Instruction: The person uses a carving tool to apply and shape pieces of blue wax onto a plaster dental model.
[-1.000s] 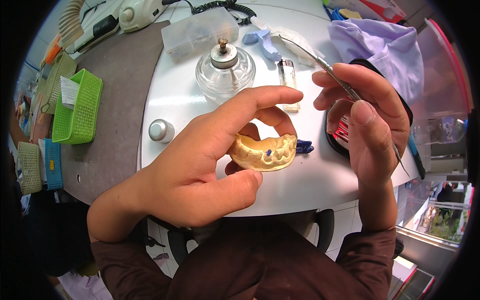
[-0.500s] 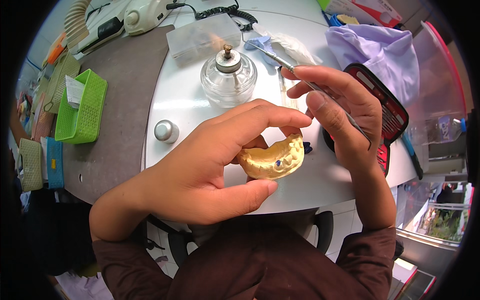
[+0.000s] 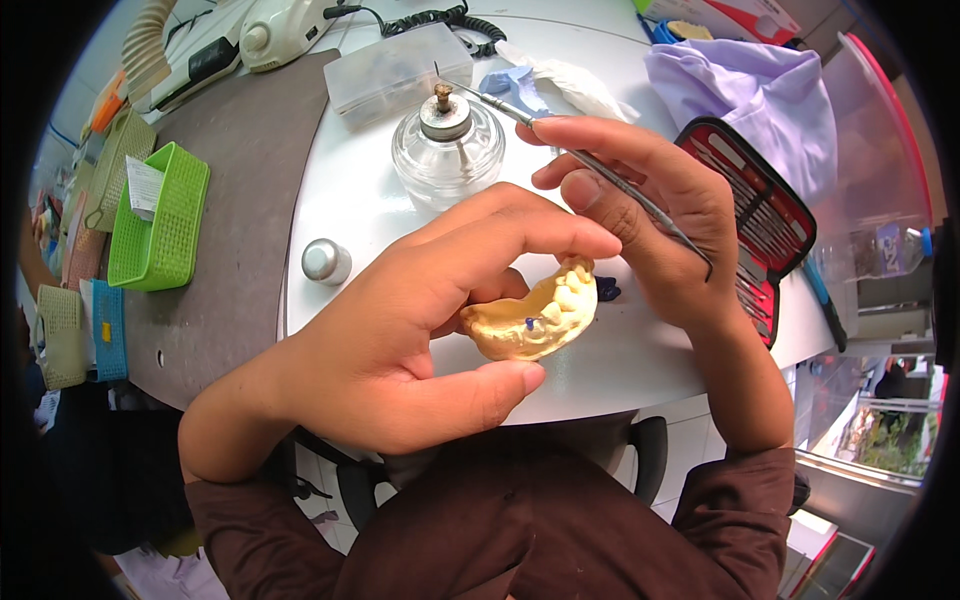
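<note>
Between its thumb and fingers, my left hand grips a yellow plaster dental cast, a curved arch of teeth with a small dark blue spot on it. My right hand pinches a thin metal dental wax carver like a pen. The carver's hooked far tip is up beside the wick of a glass spirit lamp; whether they touch I cannot tell. No clear flame shows at the wick. Dark blue wax pieces lie on the white table just beyond the cast.
A metal cap stands left of the lamp. Behind the lamp are a clear plastic box and a light blue piece. An opened tool case and a lilac cloth lie to the right. A green basket sits at left.
My right hand has moved left with the carver, bringing its tip from right of the lamp to the wick. My left hand has tilted the cast and shifted it slightly left.
</note>
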A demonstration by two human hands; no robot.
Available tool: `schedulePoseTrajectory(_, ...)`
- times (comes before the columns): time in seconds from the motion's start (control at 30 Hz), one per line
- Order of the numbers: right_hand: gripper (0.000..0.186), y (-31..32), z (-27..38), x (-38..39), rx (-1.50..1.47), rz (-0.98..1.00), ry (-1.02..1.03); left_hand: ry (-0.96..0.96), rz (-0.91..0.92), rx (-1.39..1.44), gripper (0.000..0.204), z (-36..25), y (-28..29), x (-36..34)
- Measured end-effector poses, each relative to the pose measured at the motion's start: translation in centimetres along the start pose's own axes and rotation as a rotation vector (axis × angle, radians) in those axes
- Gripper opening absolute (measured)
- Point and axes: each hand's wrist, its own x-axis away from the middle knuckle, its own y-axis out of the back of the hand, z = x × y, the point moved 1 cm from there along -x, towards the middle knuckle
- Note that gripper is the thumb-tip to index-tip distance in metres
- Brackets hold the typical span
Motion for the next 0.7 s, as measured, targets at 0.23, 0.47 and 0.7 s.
schedulePoseTrajectory(0.23, 0.031, 0.1, -0.2, 0.1, 0.033, -0.017, 0.000, -0.001, -0.069, 0.080, 0.059, -0.3, -0.7, -0.1)
schedulePoseTrajectory(0.47, 0.030, -0.2, -0.5, 0.0, -0.035, -0.019, 0.049, -0.074, -0.083, 0.297, 0.054, 0.7, -1.6, 0.0)
schedulePoseTrajectory(0.7, 0.030, -0.3, -0.5, 0.0, -0.051, -0.021, 0.047, -0.006, -0.056, 0.270, 0.053, 0.3, -1.2, -0.1)
